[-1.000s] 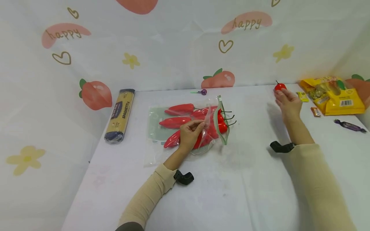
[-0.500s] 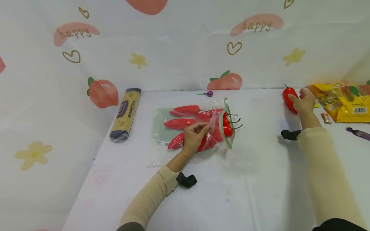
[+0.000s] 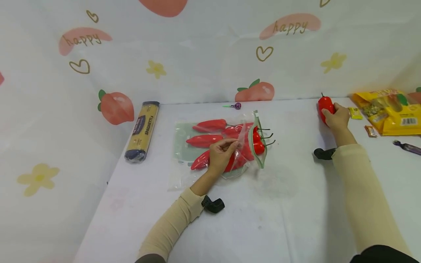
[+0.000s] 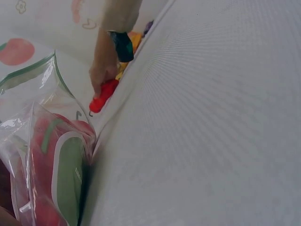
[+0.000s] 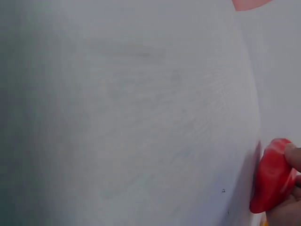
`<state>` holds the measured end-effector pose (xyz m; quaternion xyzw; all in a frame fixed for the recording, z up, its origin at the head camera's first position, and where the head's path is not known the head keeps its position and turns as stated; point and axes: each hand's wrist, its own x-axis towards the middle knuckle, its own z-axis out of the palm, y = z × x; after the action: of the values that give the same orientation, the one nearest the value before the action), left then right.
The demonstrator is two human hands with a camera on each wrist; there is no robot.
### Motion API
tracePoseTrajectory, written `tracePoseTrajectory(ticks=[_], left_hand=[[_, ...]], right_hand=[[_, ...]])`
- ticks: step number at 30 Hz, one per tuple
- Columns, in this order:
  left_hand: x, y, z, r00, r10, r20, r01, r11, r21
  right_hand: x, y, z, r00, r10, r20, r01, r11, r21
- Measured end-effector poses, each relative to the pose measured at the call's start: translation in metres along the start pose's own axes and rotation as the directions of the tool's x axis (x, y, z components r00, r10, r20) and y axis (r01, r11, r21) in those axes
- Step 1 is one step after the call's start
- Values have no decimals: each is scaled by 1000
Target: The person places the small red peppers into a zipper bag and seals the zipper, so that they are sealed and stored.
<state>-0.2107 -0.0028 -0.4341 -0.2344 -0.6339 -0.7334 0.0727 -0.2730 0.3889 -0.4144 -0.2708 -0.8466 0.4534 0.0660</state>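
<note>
A clear zip bag (image 3: 184, 179) with a green seal lies mid-table, holding several red chili peppers (image 3: 204, 140). Their dark stems poke out of its open mouth on the right. My left hand (image 3: 219, 157) pinches the bag's upper film near that mouth. At the back right, my right hand (image 3: 338, 118) grips a single red chili pepper (image 3: 325, 106), thumb on its near side and stem pointing to the wall. The right wrist view shows the same pepper (image 5: 273, 179) between thumb and fingers. In the left wrist view the bag (image 4: 47, 160) bulges with peppers.
A spaghetti pack (image 3: 142, 131) lies at the left. A purple lollipop (image 3: 236, 106) is by the back wall. Right of my right hand are a yellow bag (image 3: 391, 120), a small yellow packet (image 3: 355, 113), an orange-brown candy (image 3: 371, 131) and a purple-wrapped candy (image 3: 408, 148).
My right hand came off the lone pepper, its fingers spread beside it, then closed round it again. The left hand stays on the bag. The head view shifted slightly.
</note>
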Motion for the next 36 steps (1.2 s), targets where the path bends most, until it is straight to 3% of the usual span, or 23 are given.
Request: tracePoseTrajectory(ticks=[7, 10, 13, 19, 23, 26, 29, 32, 34, 36], left_hand=[[0, 1, -2, 1000, -2, -16, 1, 1000, -14], [0, 1, -4, 1000, 5, -17, -5, 1000, -15], [0, 1, -4, 1000, 10, -20, -10, 1000, -18], [0, 2, -5, 1000, -19, -14, 19, 1000, -20], [0, 10, -4, 1000, -30, -7, 30, 999, -12], [0, 18, -2, 1000, -25, -2, 25, 1000, -4], [-1, 24, 0, 1000, -23, -2, 23, 1000, -4], [-1, 26, 2, 1000, -20, -6, 20, 1000, -8], [-2, 28, 3, 1000, -15, -5, 15, 1000, -15], [-2, 28, 4, 1000, -10, -1, 10, 1000, -24]], right_hand=[[-9, -14, 5, 999, 13, -34, -7, 985, 174], [-21, -28, 12, 999, 25, -46, -10, 957, 289], [-38, -43, 19, 999, 41, -14, -31, 907, 421], [-81, -68, 33, 992, -46, 119, -46, 738, 674], [-110, -77, 47, 969, -104, 222, -118, 598, 793], [-126, -79, 61, 960, -91, 264, -184, 508, 842], [-136, -79, 77, 967, -78, 244, -190, 421, 887], [-141, -77, 92, 981, -85, 175, -137, 343, 929], [-141, -76, 99, 988, -93, 121, -87, 310, 947], [-141, -73, 103, 991, -96, 94, -61, 299, 952]])
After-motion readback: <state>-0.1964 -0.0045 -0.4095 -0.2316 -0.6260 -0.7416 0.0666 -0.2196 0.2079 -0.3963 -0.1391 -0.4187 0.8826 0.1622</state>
